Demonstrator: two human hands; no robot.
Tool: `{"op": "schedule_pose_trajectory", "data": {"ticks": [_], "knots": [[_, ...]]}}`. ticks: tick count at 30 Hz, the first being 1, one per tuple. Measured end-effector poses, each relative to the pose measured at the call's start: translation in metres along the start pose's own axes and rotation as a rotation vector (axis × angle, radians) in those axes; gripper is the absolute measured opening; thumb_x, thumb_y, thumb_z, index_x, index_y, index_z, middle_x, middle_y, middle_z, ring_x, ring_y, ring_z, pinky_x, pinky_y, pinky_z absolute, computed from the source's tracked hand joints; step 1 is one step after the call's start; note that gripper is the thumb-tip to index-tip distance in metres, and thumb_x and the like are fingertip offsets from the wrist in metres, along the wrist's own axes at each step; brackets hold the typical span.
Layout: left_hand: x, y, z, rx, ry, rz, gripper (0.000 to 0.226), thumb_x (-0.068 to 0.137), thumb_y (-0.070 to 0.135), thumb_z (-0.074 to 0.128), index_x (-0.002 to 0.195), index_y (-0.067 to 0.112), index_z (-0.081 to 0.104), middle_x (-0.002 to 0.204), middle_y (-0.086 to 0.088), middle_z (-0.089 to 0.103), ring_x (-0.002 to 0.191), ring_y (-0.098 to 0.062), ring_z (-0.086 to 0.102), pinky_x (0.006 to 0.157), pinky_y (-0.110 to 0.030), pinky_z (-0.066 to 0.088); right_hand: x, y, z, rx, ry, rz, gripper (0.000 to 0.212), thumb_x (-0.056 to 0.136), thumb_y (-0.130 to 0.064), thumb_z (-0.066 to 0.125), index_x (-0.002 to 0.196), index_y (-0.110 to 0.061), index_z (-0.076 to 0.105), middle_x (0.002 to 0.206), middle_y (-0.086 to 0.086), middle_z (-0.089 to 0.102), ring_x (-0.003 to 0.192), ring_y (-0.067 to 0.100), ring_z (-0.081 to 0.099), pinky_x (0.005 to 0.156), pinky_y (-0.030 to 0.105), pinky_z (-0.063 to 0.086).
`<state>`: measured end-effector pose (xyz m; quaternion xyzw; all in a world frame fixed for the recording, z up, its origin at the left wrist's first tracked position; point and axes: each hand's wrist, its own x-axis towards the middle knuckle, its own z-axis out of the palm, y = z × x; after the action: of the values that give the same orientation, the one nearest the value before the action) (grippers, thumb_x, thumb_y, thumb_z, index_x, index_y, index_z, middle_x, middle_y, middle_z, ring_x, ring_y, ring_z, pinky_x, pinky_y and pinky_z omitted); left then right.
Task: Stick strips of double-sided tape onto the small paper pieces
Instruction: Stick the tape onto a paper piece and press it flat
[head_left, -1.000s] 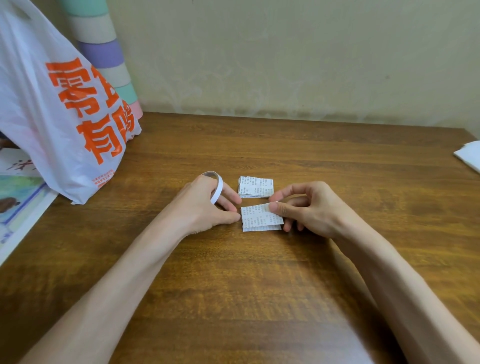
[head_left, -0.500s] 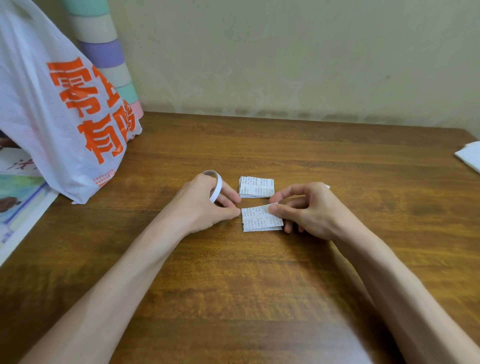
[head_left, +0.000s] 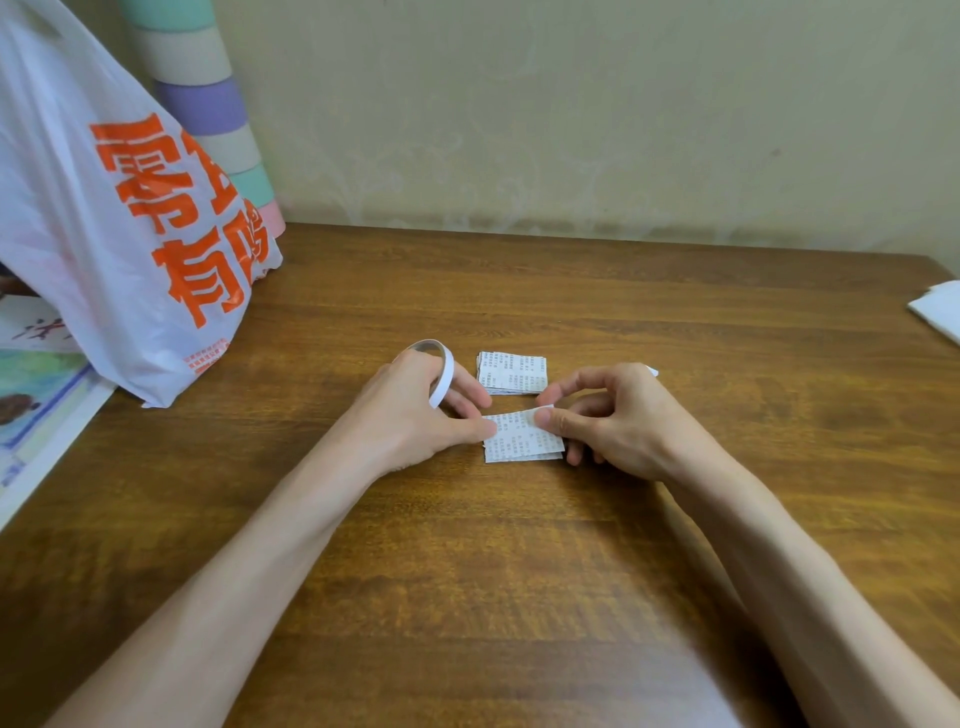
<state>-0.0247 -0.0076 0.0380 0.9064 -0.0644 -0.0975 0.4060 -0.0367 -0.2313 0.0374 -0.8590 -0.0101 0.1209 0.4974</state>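
Two small stacks of printed paper pieces lie mid-table: a far stack (head_left: 511, 371) and a near stack (head_left: 519, 444). My left hand (head_left: 415, 415) wears a white tape roll (head_left: 442, 374) looped round a curled finger, and its thumb tip presses the near stack's left edge. My right hand (head_left: 618, 421) pinches the raised top-right edge of the near stack's top piece between thumb and forefinger. A small white scrap (head_left: 652, 371) peeks out behind the right knuckles. I cannot make out a tape strip on the paper.
A white plastic bag (head_left: 119, 218) with orange lettering stands at the back left, in front of a pastel striped roll (head_left: 208, 104). Printed sheets (head_left: 36, 395) lie at the left edge. White paper (head_left: 940, 309) sits at the right edge. The wooden table (head_left: 519, 571) meets a wall behind.
Both hands stay on the near stack. The right hand has turned a little, and a white scrap now shows behind its knuckles.
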Motion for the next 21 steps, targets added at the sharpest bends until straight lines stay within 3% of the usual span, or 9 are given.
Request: {"op": "schedule_pose_trajectory", "data": {"ticks": [5,17,21], "knots": [[-0.0006,0.0002,0.0028,0.003,0.001,-0.005,0.022,0.076,0.038,0.093,0.09,0.031,0.077,0.079,0.018,0.077,0.068,-0.002,0.072,0.084,-0.044,0.063,0.0006,0.0013,-0.0007,-0.025,0.006,-0.003,0.012,0.095,-0.025,0.077,0.096,-0.014,0.071,0.059,0.004,0.071,0.044,0.004,0.052,0.049,0.013,0.043],[-0.0007,0.0013,0.0064,0.035,0.004,-0.017,0.022,0.076,0.037,0.093,0.088,0.033,0.076,0.076,0.017,0.075,0.063,0.004,0.067,0.082,-0.04,0.063,0.0014,0.0029,-0.0001,-0.038,0.019,-0.021,0.012,0.094,-0.024,0.078,0.096,-0.013,0.073,0.061,0.006,0.073,0.043,0.006,0.053,0.048,0.013,0.042],[-0.0002,0.0021,0.0061,0.05,-0.003,-0.017,0.022,0.077,0.038,0.092,0.089,0.033,0.076,0.077,0.015,0.075,0.062,0.005,0.066,0.082,-0.039,0.063,0.0028,0.0057,0.0021,-0.124,0.048,-0.051,0.011,0.093,-0.029,0.079,0.094,-0.021,0.072,0.063,0.003,0.074,0.048,0.007,0.058,0.051,0.015,0.043]]}}
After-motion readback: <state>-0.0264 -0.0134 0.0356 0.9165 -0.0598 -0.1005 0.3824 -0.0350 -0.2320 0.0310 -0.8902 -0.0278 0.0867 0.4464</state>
